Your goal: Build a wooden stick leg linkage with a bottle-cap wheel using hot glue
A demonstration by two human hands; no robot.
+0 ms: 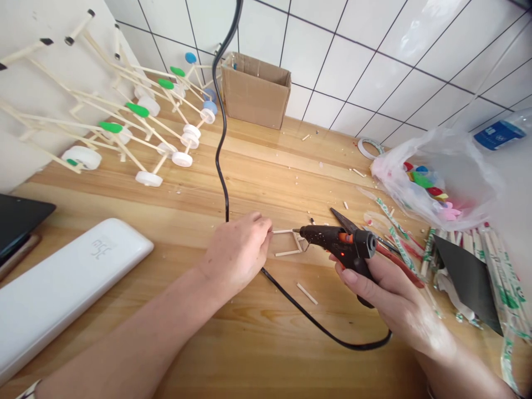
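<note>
While the left hand [239, 252] pinches one end of the upper stick of a small wooden stick frame [286, 254], the right hand [386, 288] wraps the grip of a black glue gun [324, 236], whose nozzle meets or nearly meets the corner at that stick's far end. The stick frame sits around the middle of the counter [257, 360], well in from the back edge along the tiled wall; whether it lies flat or is slightly raised is hard to tell.

For a clean joint, the left hand probably does best to pin the stick without twisting it, fingertips at the end away from the heat, as they are placed here. The nozzle should lean right into the corner, and a short, gentle squeeze is likely enough, since thin sticks carry little glue before it spills over. A brief motionless wait would then let the bead set square.

The black cable [291, 301] passes by the left wrist and bends below the right hand, so a tug on it could jar the aim. A loose stick [307, 293] lies just nearer the person than the frame, and red-handled pliers [405, 269] rest beside the gun, leaving limited room toward the counter's right side.
</note>
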